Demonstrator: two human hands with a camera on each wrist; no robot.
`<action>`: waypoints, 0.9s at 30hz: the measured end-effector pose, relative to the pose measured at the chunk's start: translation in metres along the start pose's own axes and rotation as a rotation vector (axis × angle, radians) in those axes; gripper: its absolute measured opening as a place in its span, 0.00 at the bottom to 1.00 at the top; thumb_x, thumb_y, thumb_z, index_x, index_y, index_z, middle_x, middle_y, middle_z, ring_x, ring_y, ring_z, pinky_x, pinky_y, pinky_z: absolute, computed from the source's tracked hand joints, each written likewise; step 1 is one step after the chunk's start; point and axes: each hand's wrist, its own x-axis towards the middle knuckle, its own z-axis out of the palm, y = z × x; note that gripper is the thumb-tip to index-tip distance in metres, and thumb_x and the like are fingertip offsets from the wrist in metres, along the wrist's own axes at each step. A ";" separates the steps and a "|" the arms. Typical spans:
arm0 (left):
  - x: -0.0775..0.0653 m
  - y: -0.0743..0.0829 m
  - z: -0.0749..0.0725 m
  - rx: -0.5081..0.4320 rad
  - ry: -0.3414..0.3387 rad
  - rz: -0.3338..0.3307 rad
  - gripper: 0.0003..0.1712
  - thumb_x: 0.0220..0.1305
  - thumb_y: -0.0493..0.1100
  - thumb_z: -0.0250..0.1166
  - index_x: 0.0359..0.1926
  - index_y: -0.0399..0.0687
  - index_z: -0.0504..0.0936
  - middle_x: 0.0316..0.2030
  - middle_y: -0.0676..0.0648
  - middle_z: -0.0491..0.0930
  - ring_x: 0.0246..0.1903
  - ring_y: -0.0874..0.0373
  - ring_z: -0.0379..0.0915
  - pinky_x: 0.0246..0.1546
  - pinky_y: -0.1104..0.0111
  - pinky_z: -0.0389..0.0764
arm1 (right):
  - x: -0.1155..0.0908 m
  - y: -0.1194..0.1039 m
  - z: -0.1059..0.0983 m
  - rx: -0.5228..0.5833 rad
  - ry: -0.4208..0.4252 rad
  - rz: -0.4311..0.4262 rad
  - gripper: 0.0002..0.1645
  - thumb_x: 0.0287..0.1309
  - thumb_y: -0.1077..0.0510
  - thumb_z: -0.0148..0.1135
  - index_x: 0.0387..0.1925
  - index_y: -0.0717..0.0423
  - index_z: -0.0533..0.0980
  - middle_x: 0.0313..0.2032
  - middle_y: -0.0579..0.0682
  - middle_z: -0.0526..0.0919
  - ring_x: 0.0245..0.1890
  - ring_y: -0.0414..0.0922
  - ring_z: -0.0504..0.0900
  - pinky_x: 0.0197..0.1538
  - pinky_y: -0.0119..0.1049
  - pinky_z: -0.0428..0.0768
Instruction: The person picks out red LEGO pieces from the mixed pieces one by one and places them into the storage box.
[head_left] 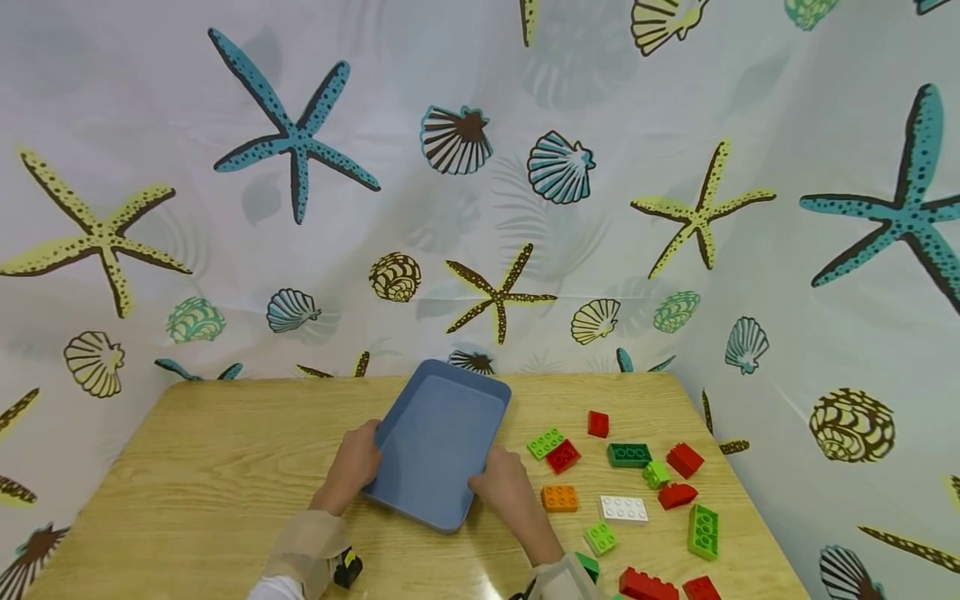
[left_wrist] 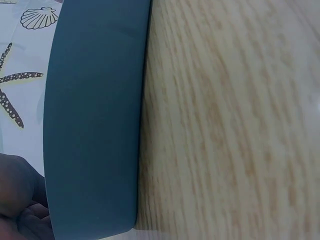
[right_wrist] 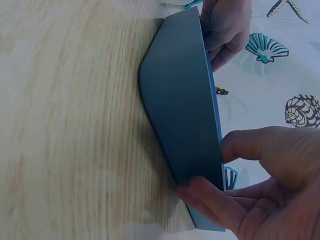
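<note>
A screened-off tabletop nook, pale curtain (head_left: pixel 450 225) with printed starfish (head_left: pixel 298 143) and seashells (head_left: pixel 561 168) across the back and both sides, light wood-grain table (head_left: pixel 225 467) between, scattered toy bricks (head_left: pixel 559 498) on it; kind of room beyond impossible to tell

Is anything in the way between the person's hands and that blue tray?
Nothing visible: the left hand and right hand both grip the blue tray directly, at opposite sides. The toy bricks lie off to its right.
</note>
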 end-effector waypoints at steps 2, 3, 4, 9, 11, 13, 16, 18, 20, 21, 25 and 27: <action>-0.001 -0.001 0.000 0.002 -0.001 -0.004 0.24 0.53 0.25 0.50 0.55 0.27 0.68 0.41 0.27 0.77 0.38 0.41 0.74 0.33 0.53 0.80 | 0.000 0.001 0.001 0.029 0.002 0.008 0.08 0.37 0.65 0.62 0.21 0.62 0.70 0.16 0.51 0.71 0.13 0.43 0.69 0.13 0.32 0.68; -0.001 -0.001 0.000 0.004 0.001 -0.005 0.24 0.54 0.25 0.50 0.54 0.27 0.69 0.41 0.27 0.77 0.38 0.41 0.74 0.34 0.52 0.80 | 0.000 0.002 0.002 0.045 0.006 0.010 0.08 0.37 0.65 0.61 0.22 0.62 0.70 0.17 0.51 0.72 0.14 0.43 0.69 0.13 0.32 0.69; -0.001 -0.002 0.000 0.008 0.001 -0.006 0.24 0.53 0.25 0.50 0.54 0.27 0.69 0.41 0.27 0.77 0.38 0.41 0.74 0.34 0.52 0.80 | 0.001 0.002 0.003 0.060 0.009 0.011 0.07 0.37 0.65 0.61 0.23 0.63 0.71 0.17 0.52 0.72 0.14 0.43 0.69 0.14 0.33 0.69; -0.002 -0.004 -0.001 0.012 -0.007 -0.004 0.24 0.52 0.25 0.51 0.53 0.27 0.69 0.41 0.27 0.77 0.38 0.41 0.74 0.36 0.52 0.80 | 0.001 0.004 0.004 0.096 0.024 0.013 0.06 0.40 0.66 0.60 0.25 0.63 0.72 0.19 0.51 0.73 0.16 0.43 0.70 0.16 0.33 0.70; -0.002 -0.004 -0.002 0.011 -0.003 0.000 0.24 0.51 0.25 0.51 0.53 0.26 0.69 0.40 0.27 0.77 0.38 0.41 0.74 0.36 0.52 0.79 | 0.001 0.003 0.003 0.100 0.018 0.013 0.05 0.40 0.66 0.59 0.24 0.62 0.71 0.18 0.51 0.73 0.16 0.43 0.69 0.16 0.33 0.70; -0.003 -0.004 -0.002 0.009 0.002 0.002 0.24 0.50 0.25 0.52 0.52 0.27 0.70 0.40 0.28 0.77 0.39 0.41 0.74 0.36 0.52 0.79 | 0.001 0.002 0.001 0.099 0.011 0.016 0.05 0.41 0.66 0.59 0.24 0.62 0.71 0.18 0.51 0.72 0.16 0.44 0.69 0.16 0.34 0.69; -0.005 -0.003 -0.002 -0.001 0.000 0.012 0.23 0.50 0.24 0.52 0.51 0.26 0.70 0.40 0.28 0.77 0.38 0.41 0.74 0.36 0.52 0.80 | 0.001 0.001 -0.001 0.089 0.005 0.018 0.05 0.41 0.66 0.59 0.24 0.62 0.71 0.18 0.51 0.73 0.16 0.43 0.69 0.16 0.33 0.69; -0.006 -0.003 -0.002 -0.013 -0.009 0.012 0.23 0.51 0.24 0.51 0.52 0.25 0.70 0.41 0.27 0.77 0.39 0.42 0.74 0.35 0.53 0.80 | 0.001 0.000 -0.003 0.077 0.006 0.011 0.05 0.41 0.66 0.59 0.24 0.62 0.72 0.18 0.51 0.73 0.16 0.43 0.70 0.16 0.33 0.70; -0.007 -0.003 -0.002 -0.023 -0.013 0.008 0.23 0.52 0.24 0.50 0.52 0.25 0.70 0.41 0.27 0.77 0.39 0.42 0.74 0.35 0.53 0.80 | 0.000 -0.001 -0.004 0.070 0.008 0.000 0.05 0.41 0.66 0.59 0.24 0.62 0.72 0.18 0.51 0.73 0.16 0.43 0.70 0.16 0.33 0.70; -0.008 -0.003 -0.003 -0.028 -0.012 0.005 0.22 0.52 0.24 0.50 0.52 0.24 0.70 0.41 0.27 0.77 0.39 0.42 0.74 0.35 0.53 0.80 | 0.000 -0.002 -0.005 0.068 0.007 -0.002 0.05 0.41 0.66 0.59 0.24 0.62 0.72 0.18 0.51 0.73 0.16 0.43 0.70 0.16 0.33 0.70; -0.011 0.000 -0.007 -0.046 -0.015 -0.014 0.22 0.52 0.25 0.48 0.51 0.25 0.70 0.41 0.27 0.77 0.38 0.43 0.74 0.33 0.53 0.80 | -0.002 -0.004 -0.010 0.053 0.002 0.000 0.05 0.41 0.66 0.59 0.24 0.61 0.71 0.18 0.51 0.72 0.17 0.43 0.70 0.17 0.33 0.70; -0.013 0.003 -0.010 -0.053 -0.017 -0.022 0.23 0.53 0.25 0.47 0.52 0.26 0.70 0.41 0.27 0.77 0.38 0.43 0.74 0.32 0.54 0.80 | -0.003 -0.005 -0.012 0.050 0.001 0.004 0.05 0.42 0.66 0.59 0.24 0.61 0.71 0.18 0.51 0.72 0.16 0.43 0.69 0.17 0.33 0.70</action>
